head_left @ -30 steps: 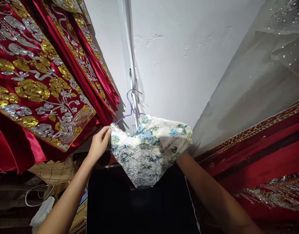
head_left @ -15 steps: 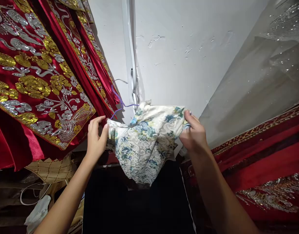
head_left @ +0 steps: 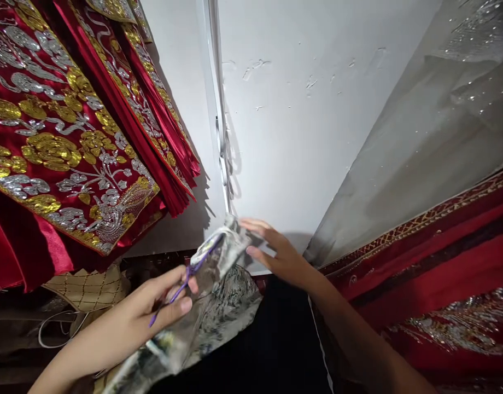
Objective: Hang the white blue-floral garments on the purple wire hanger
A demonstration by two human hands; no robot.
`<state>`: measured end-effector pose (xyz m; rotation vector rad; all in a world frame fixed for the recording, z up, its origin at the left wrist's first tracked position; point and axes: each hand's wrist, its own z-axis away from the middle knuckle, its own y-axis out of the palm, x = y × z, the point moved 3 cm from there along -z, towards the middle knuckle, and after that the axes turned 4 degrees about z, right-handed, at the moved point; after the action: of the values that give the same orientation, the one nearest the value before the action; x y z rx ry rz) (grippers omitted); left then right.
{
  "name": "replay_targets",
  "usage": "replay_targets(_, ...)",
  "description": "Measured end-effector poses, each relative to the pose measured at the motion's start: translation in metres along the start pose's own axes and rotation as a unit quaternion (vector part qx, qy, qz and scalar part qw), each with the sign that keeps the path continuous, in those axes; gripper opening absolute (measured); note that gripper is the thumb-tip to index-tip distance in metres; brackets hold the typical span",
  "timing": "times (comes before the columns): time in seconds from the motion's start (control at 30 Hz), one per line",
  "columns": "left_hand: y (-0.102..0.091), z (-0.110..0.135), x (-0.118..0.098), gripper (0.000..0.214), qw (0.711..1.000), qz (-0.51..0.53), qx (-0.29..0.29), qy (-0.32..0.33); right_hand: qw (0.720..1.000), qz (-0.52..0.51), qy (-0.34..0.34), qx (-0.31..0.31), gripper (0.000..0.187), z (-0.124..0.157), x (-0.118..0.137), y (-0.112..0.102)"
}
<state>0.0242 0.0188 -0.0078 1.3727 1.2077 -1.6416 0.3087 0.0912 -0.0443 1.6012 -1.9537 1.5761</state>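
- While the left hand (head_left: 153,306) grips the purple hanger (head_left: 188,272), its thumb and fingers close around the wire near the hook, which points down toward the wrist.
- The floral garment (head_left: 235,298), pale with blue-green and yellow patches, is on the hanger, tilted, in front of the black cloth (head_left: 255,355); part of it trails below the left forearm, blurred.
- The right hand (head_left: 282,254) is at the garment's upper end, fingers extended and thumb set apart from them; whether the tips press on the fabric, I cannot tell.
- Behind is a white wall (head_left: 284,153) with flaking marks and a narrow upright strip (head_left: 214,65), whose lower end sits just above the garment.
- Red garments (head_left: 71,148) with gold and silver sequin flowers hang at the left, over beige cloth (head_left: 85,287) with a grid pattern and a looped white cord (head_left: 40,336).
- Sheer greyish fabric (head_left: 419,142) with sparkles and red cloth (head_left: 448,273) with gold trim are at the right.
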Motion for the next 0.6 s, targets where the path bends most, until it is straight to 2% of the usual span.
replay_targets(0.03, -0.004, 0.005, -0.001, 0.025, 0.999, -0.050, -0.005, 0.010, 1.000, 0.013, 0.019, -0.008, 0.053, -0.003, -0.009, -0.001)
replay_targets(0.07, -0.009, 0.008, -0.003, 0.022, 0.996, -0.092, -0.005, 0.015, 0.999, 0.016, 0.035, 0.011, 0.049, -0.004, -0.016, 0.000)
replay_targets(0.13, -0.019, 0.003, -0.007, 0.019, 0.987, -0.161, -0.011, 0.023, 0.993, -0.014, 0.058, 0.100, 0.034, -0.003, -0.020, 0.009)
replay_targets(0.2, -0.029, -0.009, -0.011, 0.019, 0.973, -0.214, -0.064, 0.058, 0.984, -0.069, 0.068, 0.151, 0.043, 0.003, -0.016, 0.016)
replay_targets(0.23, -0.033, -0.015, -0.013, 0.019, 0.961, -0.236, -0.112, 0.092, 0.983, -0.094, 0.073, 0.139, 0.048, 0.007, -0.015, 0.015)
replay_targets(0.33, -0.037, -0.025, -0.017, 0.025, 0.890, -0.282, -0.270, 0.235, 0.981, -0.149, 0.123, 0.001, 0.048, 0.020, -0.022, -0.005)
replay_targets(0.4, -0.029, -0.024, -0.015, 0.026, 0.842, -0.289, -0.330, 0.313, 0.959, -0.188, 0.189, -0.096, 0.044, 0.030, -0.036, -0.027)
replay_targets(0.43, -0.023, -0.025, -0.013, 0.025, 0.831, -0.290, -0.336, 0.335, 0.942, -0.206, 0.223, -0.144, 0.041, 0.033, -0.043, -0.040)
replay_targets(0.47, -0.016, -0.027, -0.010, 0.025, 0.831, -0.289, -0.327, 0.345, 0.923, -0.220, 0.248, -0.194, 0.039, 0.034, -0.050, -0.052)
replay_targets(0.5, -0.007, -0.031, -0.006, 0.027, 0.843, -0.292, -0.298, 0.341, 0.906, -0.232, 0.263, -0.237, 0.038, 0.032, -0.054, -0.062)
replay_targets(0.57, 0.012, -0.047, 0.001, 0.037, 0.883, -0.303, -0.202, 0.294, 0.885, -0.255, 0.255, -0.294, 0.039, 0.021, -0.056, -0.076)
replay_targets(0.6, 0.021, -0.057, 0.006, 0.044, 0.903, -0.308, -0.152, 0.258, 0.884, -0.267, 0.239, -0.300, 0.040, 0.012, -0.054, -0.079)
